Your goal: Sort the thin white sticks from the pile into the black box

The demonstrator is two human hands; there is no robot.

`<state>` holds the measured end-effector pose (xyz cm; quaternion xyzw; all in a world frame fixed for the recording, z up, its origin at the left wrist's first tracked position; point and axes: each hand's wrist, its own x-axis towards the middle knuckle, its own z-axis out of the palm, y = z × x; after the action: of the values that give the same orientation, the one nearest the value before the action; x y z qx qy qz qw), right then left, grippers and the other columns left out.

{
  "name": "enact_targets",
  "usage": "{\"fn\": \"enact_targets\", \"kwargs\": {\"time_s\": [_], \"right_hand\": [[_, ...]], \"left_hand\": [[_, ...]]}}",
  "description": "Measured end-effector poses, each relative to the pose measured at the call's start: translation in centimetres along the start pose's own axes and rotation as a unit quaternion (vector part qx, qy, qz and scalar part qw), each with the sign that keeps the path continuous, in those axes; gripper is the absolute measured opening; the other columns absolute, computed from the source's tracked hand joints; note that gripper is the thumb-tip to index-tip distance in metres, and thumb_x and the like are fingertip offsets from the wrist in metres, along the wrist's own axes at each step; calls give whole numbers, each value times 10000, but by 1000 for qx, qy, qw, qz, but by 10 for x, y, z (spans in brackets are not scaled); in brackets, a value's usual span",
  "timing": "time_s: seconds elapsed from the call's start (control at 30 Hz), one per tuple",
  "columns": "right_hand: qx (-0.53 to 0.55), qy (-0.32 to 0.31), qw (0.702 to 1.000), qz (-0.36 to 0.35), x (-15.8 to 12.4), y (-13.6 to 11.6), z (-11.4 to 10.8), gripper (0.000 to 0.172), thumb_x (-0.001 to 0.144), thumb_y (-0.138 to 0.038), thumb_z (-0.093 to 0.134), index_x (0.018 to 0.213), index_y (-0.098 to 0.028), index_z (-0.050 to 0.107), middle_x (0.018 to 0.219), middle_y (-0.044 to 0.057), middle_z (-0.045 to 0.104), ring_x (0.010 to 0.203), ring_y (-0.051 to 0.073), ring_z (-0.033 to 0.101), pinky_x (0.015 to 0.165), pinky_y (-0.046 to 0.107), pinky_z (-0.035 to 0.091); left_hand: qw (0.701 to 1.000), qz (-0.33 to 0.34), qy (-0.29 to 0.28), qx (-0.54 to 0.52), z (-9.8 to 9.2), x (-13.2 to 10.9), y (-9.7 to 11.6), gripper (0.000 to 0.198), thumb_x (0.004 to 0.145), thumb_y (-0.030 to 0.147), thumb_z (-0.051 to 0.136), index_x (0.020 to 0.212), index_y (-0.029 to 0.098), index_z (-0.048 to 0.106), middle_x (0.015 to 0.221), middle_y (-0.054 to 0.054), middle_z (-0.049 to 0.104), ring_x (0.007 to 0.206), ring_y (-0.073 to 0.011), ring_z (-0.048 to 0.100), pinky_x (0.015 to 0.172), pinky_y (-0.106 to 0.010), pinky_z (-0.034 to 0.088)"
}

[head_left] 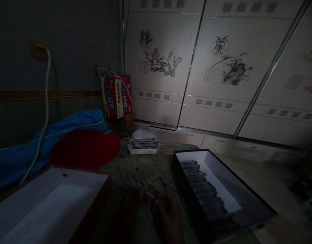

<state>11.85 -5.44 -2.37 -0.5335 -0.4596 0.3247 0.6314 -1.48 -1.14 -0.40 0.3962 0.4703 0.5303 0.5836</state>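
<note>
In dim light, my left hand (132, 198) and my right hand (168, 211) are close together low in the middle of the view. Between them runs a thin pen-like stick (149, 194), with the fingers of both hands closed on it; its exact kind is too dark to make out. Just beyond my fingers, several loose thin dark sticks (145, 183) and some clear wrapping lie scattered on the table (110, 166). To the right, a dark-edged box (222, 183) holds a row of slim dark pieces (204, 189) in what look like clear sleeves.
A white tray (144, 151) of similar sticks stands at the back of the table. On the left are an open box with a white inside (51, 203), a red round thing (86, 149), blue cloth (77, 120) and a white cable (47, 95). Printed cartons (116, 96) stand by the wardrobe (158, 112).
</note>
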Motion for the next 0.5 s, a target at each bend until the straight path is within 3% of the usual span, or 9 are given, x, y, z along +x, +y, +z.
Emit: {"fn": "enact_targets", "kwargs": {"time_s": [0.1,0.5], "right_hand": [[8,-30,999,38,-1,-1,0,186,759,-336,593,833,-168,620,708,14,614,656,166,575,602,250,455],[24,-24,999,32,-2,-3,-2,189,735,-356,631,769,-171,615,633,-16,564,605,142,525,552,227,415]], "left_hand": [[1000,7,10,-6,-1,-7,6,291,861,342,536,1105,190,575,1120,-58,605,922,-183,608,770,-369,526],[1000,14,-26,-7,5,-6,9,293,860,335,540,1106,177,571,1100,-60,610,898,-175,612,751,-366,531]]}}
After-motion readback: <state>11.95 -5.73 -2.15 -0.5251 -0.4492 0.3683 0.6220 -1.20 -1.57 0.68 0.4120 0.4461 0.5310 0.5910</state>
